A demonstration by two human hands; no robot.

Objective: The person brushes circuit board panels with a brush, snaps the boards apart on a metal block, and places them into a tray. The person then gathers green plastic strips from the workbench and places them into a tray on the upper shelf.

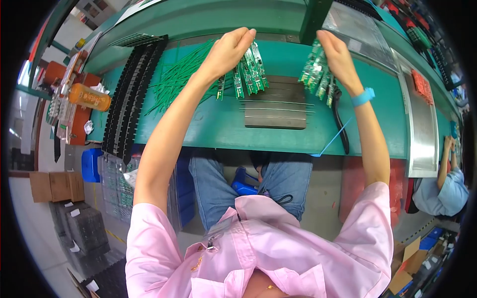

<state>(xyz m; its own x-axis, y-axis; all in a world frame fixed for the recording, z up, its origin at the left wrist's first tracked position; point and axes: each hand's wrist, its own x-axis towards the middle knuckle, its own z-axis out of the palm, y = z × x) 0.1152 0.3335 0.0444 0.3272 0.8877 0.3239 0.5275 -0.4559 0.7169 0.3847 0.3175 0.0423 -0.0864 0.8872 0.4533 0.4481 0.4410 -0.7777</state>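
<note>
My left hand [229, 52] is closed at the back of the bench, its thumb and fingers pinching narrow green circuit boards [256, 72] that fan out below and beside it. My right hand [340, 58], wearing a blue wrist strap [363, 97], is closed on another bunch of circuit boards [313, 69]. Between and below both hands lies a flat grey metal block [276, 120] with thin rods across it. A black-handled tool [342, 126] rests just under my right hand; its head is partly hidden. Thin green strips [171, 82] lie in a loose pile behind my left forearm.
Long black slotted racks [131, 94] stand left of the pile. An orange bottle [89, 97] lies at the far left. A metal-framed tray [422, 134] and a red piece [422, 87] are on the right. Another person [439, 188] works at the far right.
</note>
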